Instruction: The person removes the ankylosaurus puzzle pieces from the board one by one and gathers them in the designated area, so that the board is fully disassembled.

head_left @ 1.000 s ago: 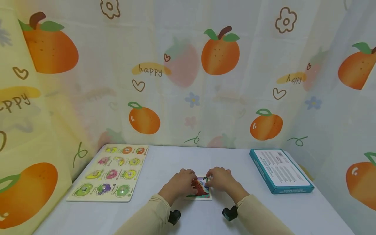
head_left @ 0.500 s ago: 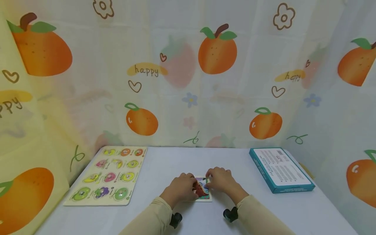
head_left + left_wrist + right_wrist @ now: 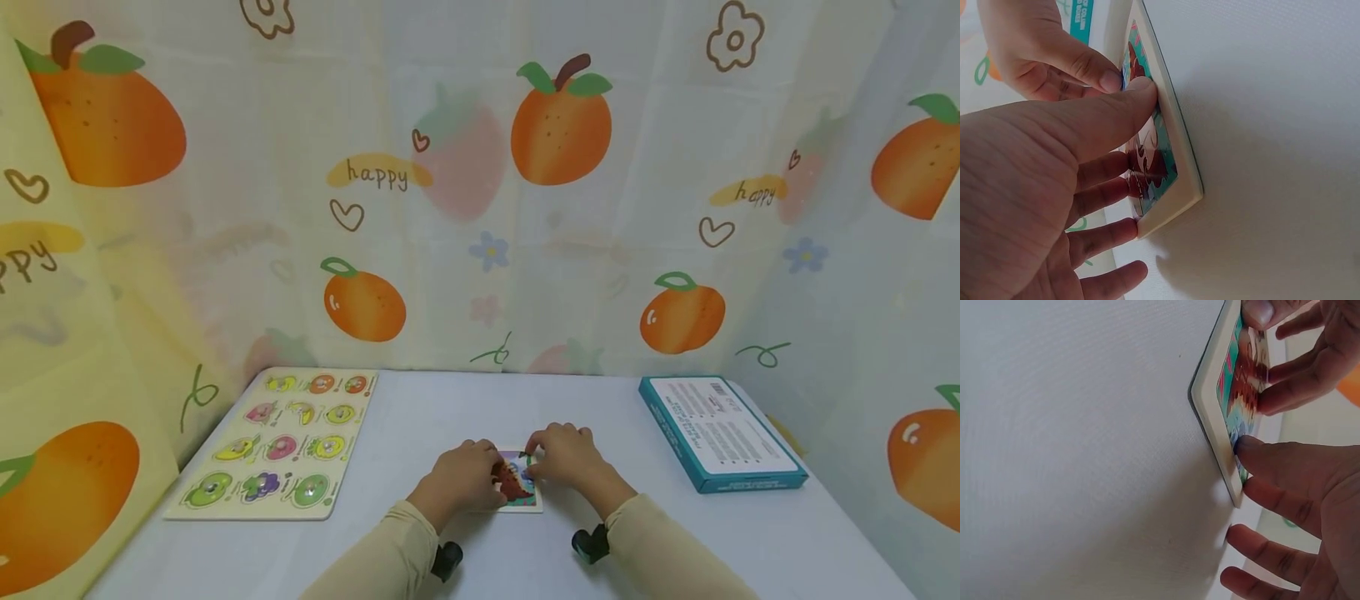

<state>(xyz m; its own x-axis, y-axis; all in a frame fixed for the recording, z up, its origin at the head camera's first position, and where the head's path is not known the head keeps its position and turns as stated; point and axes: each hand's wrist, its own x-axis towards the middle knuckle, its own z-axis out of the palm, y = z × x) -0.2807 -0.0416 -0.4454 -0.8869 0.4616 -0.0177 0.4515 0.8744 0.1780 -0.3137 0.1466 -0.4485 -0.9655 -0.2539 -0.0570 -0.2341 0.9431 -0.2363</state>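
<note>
A small picture puzzle (image 3: 519, 490) with a pale raised frame lies flat on the white table between both hands. Its picture shows a reddish-brown creature on teal and purple, with cut lines visible in the left wrist view. My left hand (image 3: 459, 477) rests over its left side; the thumb presses the picture (image 3: 1165, 161) near the frame, and some fingertips touch its surface. My right hand (image 3: 570, 458) is at the upper right corner. Its thumb touches a blue part of the picture in the right wrist view, the index fingertip is by the frame (image 3: 1209, 403), and other fingers are spread beyond.
A cream board (image 3: 341, 483) with rows of fruit pictures lies at the left. On the right is a teal box (image 3: 720, 425) with a white printed face. A fruit-patterned curtain (image 3: 450, 292) closes off the back and sides of the table (image 3: 510, 567).
The left hand has shifted slightly right over the puzzle, and its thumb has changed position a little. The right hand stays nearly still. The head view has moved slightly.
</note>
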